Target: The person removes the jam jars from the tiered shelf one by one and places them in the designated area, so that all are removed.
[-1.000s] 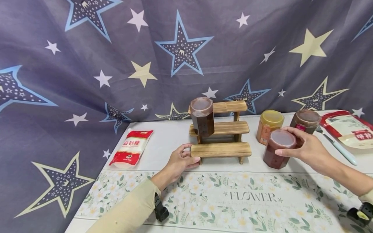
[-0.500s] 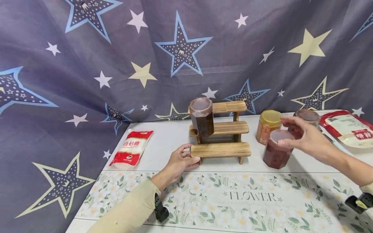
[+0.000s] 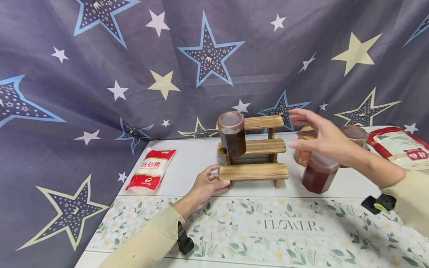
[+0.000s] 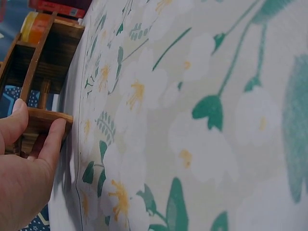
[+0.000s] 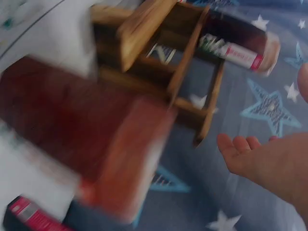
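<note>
My left hand (image 3: 207,184) grips the left end of the lowest step of a three-step wooden stand (image 3: 254,172). In the left wrist view its thumb and fingers (image 4: 54,142) lie on either side of that wood. A faceted jar with dark contents (image 3: 232,136) stands upright at the left of the middle step. My right hand (image 3: 320,136) is in the air right of the stand, fingers spread apart from the thumb, holding nothing. Below it a reddish-brown jar (image 3: 320,176) stands on the table, blurred in the right wrist view. Behind, a yellow-lidded jar (image 3: 301,156) is partly hidden by the hand.
Another dark jar (image 3: 355,134) stands at the back right, partly behind my right arm. Beside it lies a red-and-cream bag (image 3: 399,147). A red-and-white sugar bag (image 3: 151,171) lies on the left of the table. A star-patterned cloth (image 3: 134,67) hangs behind.
My right hand has let go of the reddish-brown jar and moved up and left toward the stand. That jar stays where it was. My left hand keeps its grip on the stand.
</note>
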The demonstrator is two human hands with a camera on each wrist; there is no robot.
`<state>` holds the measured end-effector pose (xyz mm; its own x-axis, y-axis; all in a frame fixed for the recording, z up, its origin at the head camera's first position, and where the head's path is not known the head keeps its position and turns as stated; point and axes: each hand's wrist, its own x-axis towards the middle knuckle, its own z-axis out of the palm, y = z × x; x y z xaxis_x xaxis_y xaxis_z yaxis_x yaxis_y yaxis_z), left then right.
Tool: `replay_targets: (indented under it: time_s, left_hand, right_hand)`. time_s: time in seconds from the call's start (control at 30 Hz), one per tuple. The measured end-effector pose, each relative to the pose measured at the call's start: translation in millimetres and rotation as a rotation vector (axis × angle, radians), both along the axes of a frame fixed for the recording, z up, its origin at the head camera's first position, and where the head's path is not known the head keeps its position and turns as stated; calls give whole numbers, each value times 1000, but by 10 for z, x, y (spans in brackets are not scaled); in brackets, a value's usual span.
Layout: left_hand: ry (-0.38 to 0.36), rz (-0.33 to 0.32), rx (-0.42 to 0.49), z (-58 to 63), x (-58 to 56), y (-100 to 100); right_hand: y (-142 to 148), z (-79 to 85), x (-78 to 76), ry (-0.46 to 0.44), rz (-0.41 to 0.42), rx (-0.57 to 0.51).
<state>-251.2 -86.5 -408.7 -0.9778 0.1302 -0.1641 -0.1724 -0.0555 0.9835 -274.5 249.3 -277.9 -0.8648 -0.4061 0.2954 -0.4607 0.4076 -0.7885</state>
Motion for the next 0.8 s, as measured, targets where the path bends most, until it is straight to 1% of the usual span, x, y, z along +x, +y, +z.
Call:
replay_targets:
  time_s: [0.13,0.2,0.37,0.63,0.8]
  left_hand:
    - [-1,-2,8,-5,-5,-1]
    - [-1,-2,12,-8,-7,-1]
    - [5,-6,10,-16,-10,4]
    - [8,-3,11,-16,-21,14]
    - [11,1,11,-12,-10,12]
  right_hand:
    - [-235,81,-13,2,74,-29]
    - [-321,102,-18,-4,95,-43]
    - [-484,125,-72,-23,97,-52]
    - [-794,132,-267,-44,106,-78]
    - [-1008,67,-360,-105,163,-78]
